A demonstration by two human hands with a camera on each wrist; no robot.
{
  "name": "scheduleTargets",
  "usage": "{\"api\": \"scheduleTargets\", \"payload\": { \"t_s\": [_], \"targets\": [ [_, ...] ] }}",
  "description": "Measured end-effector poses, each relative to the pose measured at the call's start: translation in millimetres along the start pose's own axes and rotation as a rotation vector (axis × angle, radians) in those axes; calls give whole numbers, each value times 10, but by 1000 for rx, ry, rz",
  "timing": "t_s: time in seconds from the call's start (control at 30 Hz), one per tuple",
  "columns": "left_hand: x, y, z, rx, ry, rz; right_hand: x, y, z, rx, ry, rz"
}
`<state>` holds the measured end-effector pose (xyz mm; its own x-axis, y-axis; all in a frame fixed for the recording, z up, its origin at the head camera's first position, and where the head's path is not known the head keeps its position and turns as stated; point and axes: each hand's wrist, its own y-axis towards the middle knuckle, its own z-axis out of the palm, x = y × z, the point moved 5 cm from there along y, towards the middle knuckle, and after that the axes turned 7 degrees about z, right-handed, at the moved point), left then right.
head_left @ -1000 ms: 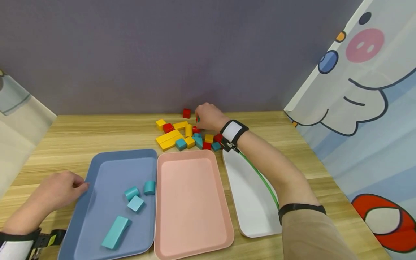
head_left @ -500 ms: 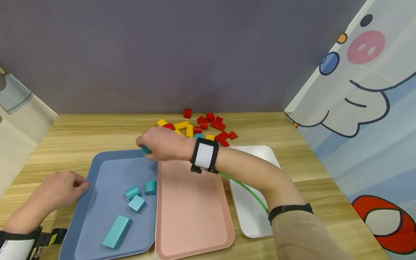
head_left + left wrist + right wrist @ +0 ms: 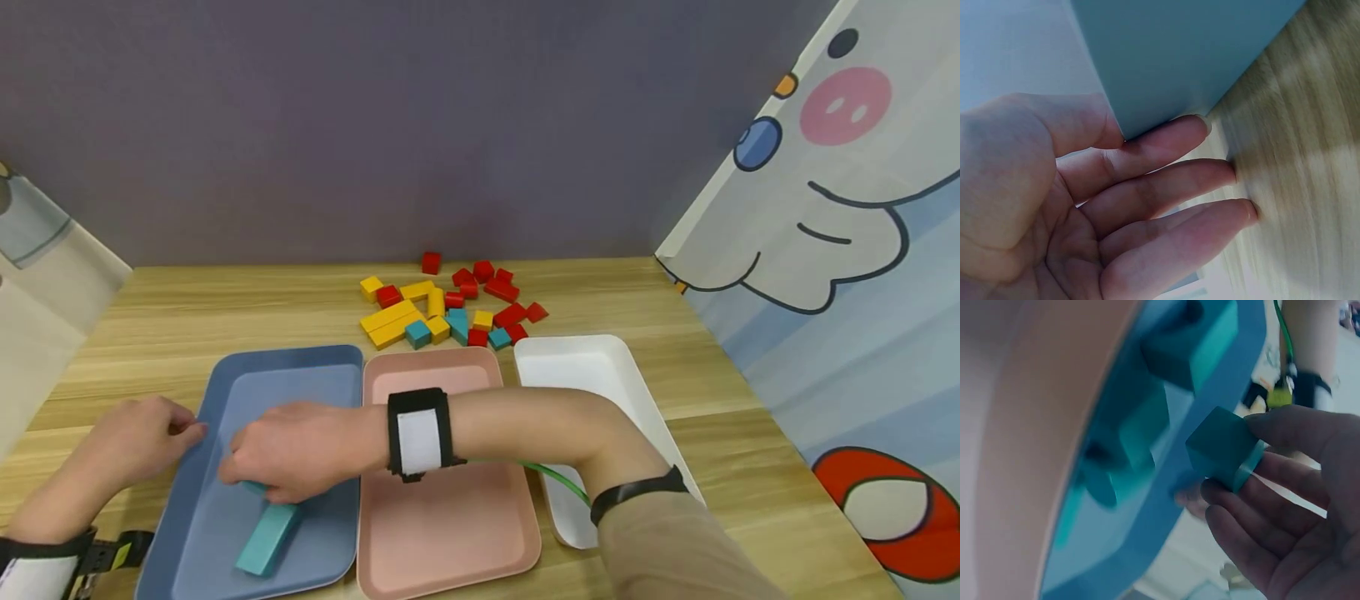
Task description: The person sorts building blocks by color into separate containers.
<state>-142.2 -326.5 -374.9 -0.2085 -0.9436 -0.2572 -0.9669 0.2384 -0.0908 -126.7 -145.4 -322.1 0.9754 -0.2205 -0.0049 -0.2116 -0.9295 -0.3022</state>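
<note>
Over the blue tray (image 3: 288, 353), my right hand (image 3: 311, 450) pinches a teal cube-shaped block (image 3: 1219, 447) between thumb and fingers. A longer teal block (image 3: 264, 542) lies in the tray just below that hand. The right wrist view shows more teal blocks, including a cylinder (image 3: 1102, 484), on the tray floor; in the head view my hand covers them. At the tray's left side, my left hand (image 3: 142, 437) holds the rim between thumb and index finger, its other fingers loosely bent underneath, as the left wrist view shows.
A pink tray (image 3: 450, 542) stands against the blue one, under my right forearm. Farther right is a white tray (image 3: 577, 358), partly covered by my arm. Behind them lie loose yellow blocks (image 3: 390, 321), red blocks (image 3: 501, 289) and several teal ones (image 3: 417, 334). A grey wall (image 3: 375, 133) rises behind.
My right hand has moved from the loose blocks at the back, left and toward me, to above the blue tray, carrying the teal block. My left hand has stayed at the rim.
</note>
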Motion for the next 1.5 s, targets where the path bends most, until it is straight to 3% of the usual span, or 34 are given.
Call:
{"api": "scheduleTargets", "payload": {
  "t_s": [0.23,0.6,0.73,0.87,1.03,1.2,1.33,1.5],
  "targets": [
    [1,33,-28,-2,-5,3,203,95,113,19,-71,-83],
    [8,-24,14,11,22,3,240,238,286,68,-71,-148],
    [38,-7,9,30,2,-10,199,233,322,80,-35,-144],
    [49,9,7,42,4,-10,92,178,233,40,-22,-95],
    [41,35,2,47,8,-22,-248,-3,0,-47,-11,50],
    [60,58,8,78,12,-43,-774,-276,-145,-130,29,204],
    [64,64,15,92,15,-40,-1226,-556,-171,-219,81,313],
    [52,62,7,82,1,-27,-1698,-904,-70,-240,119,485]
  ]
}}
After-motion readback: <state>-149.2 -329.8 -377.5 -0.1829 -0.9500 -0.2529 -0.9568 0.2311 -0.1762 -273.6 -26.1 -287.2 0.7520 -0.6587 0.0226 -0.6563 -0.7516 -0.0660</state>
